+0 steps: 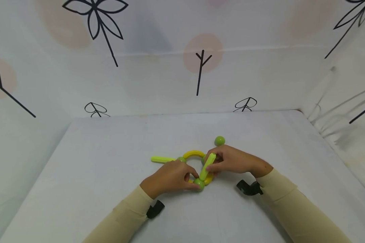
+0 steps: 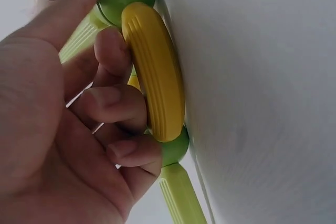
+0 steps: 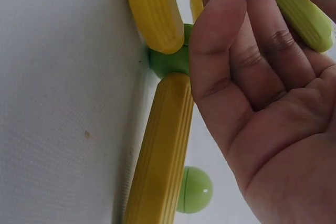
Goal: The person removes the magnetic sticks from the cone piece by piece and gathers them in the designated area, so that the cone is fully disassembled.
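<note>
A ring of curved yellow rods and green balls lies on the table. My left hand pinches the ring's front green ball between thumb and finger; its other fingers rest against a curved yellow rod. With thumb and fingers, my right hand holds a straight yellow-green rod, tilted up, its lower end at the front ball. Another yellow-green rod sticks out leftward from the ring's left ball. The right hand hides part of the ring.
A loose green ball sits just beyond my right hand. A straight yellow rod extends from a ring ball in the right wrist view. The white table ends at a patterned cloth wall behind.
</note>
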A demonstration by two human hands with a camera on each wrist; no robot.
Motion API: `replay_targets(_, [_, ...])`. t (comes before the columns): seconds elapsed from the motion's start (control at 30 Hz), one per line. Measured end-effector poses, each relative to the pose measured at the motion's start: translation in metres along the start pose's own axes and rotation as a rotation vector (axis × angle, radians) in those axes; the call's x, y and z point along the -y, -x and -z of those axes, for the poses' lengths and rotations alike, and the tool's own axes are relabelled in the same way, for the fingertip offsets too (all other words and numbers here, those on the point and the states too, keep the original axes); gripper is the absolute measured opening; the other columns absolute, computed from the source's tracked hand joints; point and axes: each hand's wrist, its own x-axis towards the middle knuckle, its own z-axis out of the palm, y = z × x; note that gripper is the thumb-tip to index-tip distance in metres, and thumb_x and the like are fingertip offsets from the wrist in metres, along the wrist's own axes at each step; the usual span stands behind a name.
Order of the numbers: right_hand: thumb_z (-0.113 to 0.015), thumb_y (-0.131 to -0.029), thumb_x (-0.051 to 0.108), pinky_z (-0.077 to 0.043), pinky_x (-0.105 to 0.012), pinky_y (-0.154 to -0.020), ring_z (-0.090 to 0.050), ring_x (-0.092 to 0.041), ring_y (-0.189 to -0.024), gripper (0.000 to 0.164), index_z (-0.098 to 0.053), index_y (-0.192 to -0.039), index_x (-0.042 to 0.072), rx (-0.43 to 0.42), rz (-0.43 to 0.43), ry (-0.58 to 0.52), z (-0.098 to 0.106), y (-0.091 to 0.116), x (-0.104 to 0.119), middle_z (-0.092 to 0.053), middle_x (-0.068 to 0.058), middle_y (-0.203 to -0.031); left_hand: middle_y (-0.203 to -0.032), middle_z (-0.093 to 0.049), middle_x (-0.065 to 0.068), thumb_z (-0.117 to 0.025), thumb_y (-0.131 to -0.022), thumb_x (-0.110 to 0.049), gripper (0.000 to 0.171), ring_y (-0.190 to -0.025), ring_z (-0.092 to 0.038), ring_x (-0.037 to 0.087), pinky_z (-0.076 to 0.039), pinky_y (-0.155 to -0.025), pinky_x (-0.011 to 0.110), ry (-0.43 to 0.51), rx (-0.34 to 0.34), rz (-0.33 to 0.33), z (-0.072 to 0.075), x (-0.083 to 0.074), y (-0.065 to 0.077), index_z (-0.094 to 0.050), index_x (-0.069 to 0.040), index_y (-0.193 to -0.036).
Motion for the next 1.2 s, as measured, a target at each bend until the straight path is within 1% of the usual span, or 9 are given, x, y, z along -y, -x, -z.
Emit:
replay_targets(0.2, [-0.071,-0.094,0.020,-0.059,-0.030,-0.070,-0.071,-0.022,-0.076,0.016,-0.067,-0.101,0.007,-0.010,-0.005,-0.013,-0.001,-0.001,0.000,-0.076,-0.011,-0.088,-0.058,-0.053,-0.014,-0.081,-0.082,-0.044,0.033,-0.051,-0.043,-0.003,-0.033,-0.049,0.016,0.018,0.002,-0.001,-0.003,0.001,-0.001,-0.080,-0.018,-0.102])
replay_targets(0.6, [-0.070,-0.095,0.021,-0.059,-0.031,-0.068,-0.069,-0.017,-0.073,0.017,-0.065,-0.102,0.007,-0.026,0.007,-0.006,-0.001,-0.002,0.002,-0.075,-0.012,-0.088,-0.060,-0.054,-0.015,-0.079,-0.084,-0.044,0.032,-0.053,-0.044,-0.003,-0.035,-0.050,0.016,0.018,0.023,0.012,-0.001,0.001,0.000,-0.079,-0.017,-0.101])
replay_targets(0.7, [-0.067,-0.097,0.019,-0.059,-0.033,-0.067,-0.068,-0.018,-0.071,0.016,-0.063,-0.102,0.004,-0.097,0.028,-0.022,0.005,0.001,0.004,-0.074,-0.015,-0.087,-0.060,-0.054,-0.015,-0.079,-0.084,-0.044,0.030,-0.053,-0.044,-0.003,-0.035,-0.051,0.016,0.023,0.034,0.021,0.000,0.001,0.000,-0.079,-0.018,-0.100])
replay_targets(0.87, [-0.065,-0.098,0.016,-0.058,-0.035,-0.069,-0.067,-0.025,-0.071,0.013,-0.063,-0.102,0.004,-0.315,0.034,-0.017,0.018,0.012,0.013,-0.070,-0.015,-0.085,-0.061,-0.054,-0.015,-0.079,-0.084,-0.045,0.030,-0.054,-0.045,-0.003,-0.036,-0.052,0.016,0.025,0.043,0.032,0.001,0.000,0.002,-0.079,-0.020,-0.101])
replay_targets(0.97, [-0.065,-0.098,0.019,-0.057,-0.032,-0.072,-0.067,-0.030,-0.075,0.013,-0.065,-0.104,0.007,-0.410,0.017,0.021,0.023,0.018,0.021,-0.071,-0.012,-0.089,-0.061,-0.054,-0.016,-0.079,-0.084,-0.045,0.030,-0.055,-0.046,-0.004,-0.037,-0.052,0.016,0.028,0.038,0.030,0.003,-0.001,0.003,-0.078,-0.020,-0.101])
replay_targets(1.03, [-0.066,-0.098,0.020,-0.057,-0.032,-0.073,-0.068,-0.031,-0.079,0.013,-0.066,-0.106,0.009,-0.451,0.012,0.041,0.025,0.023,0.024,-0.074,-0.008,-0.096,-0.061,-0.054,-0.015,-0.080,-0.083,-0.044,0.030,-0.055,-0.046,-0.004,-0.037,-0.052,0.016,0.037,0.040,0.029,0.003,-0.001,0.003,-0.078,-0.020,-0.100])
replay_targets(1.1, [-0.067,-0.097,0.020,-0.057,-0.031,-0.072,-0.069,-0.029,-0.079,0.013,-0.065,-0.105,0.010,-0.473,0.012,0.053,0.028,0.028,0.026,-0.075,-0.008,-0.099,-0.062,-0.055,-0.015,-0.080,-0.083,-0.044,0.030,-0.055,-0.046,-0.003,-0.037,-0.053,0.016,0.043,0.045,0.033,0.003,0.000,0.003,-0.078,-0.020,-0.100])
replay_targets(1.17, [-0.068,-0.096,0.019,-0.057,-0.031,-0.071,-0.070,-0.024,-0.078,0.013,-0.064,-0.104,0.009,-0.488,0.017,0.069,0.030,0.032,0.027,-0.075,-0.008,-0.100,-0.062,-0.055,-0.015,-0.080,-0.083,-0.045,0.030,-0.056,-0.046,-0.003,-0.037,-0.053,0.016,0.050,0.051,0.038,0.003,0.000,0.003,-0.078,-0.020,-0.100])
replay_targets(1.2, [-0.069,-0.096,0.018,-0.057,-0.031,-0.070,-0.071,-0.022,-0.078,0.014,-0.063,-0.103,0.008,-0.492,0.020,0.076,0.031,0.033,0.027,-0.075,-0.009,-0.097,-0.062,-0.055,-0.015,-0.080,-0.083,-0.045,0.030,-0.056,-0.047,-0.003,-0.038,-0.053,0.016,0.051,0.052,0.042,0.003,0.000,0.003,-0.078,-0.021,-0.100])
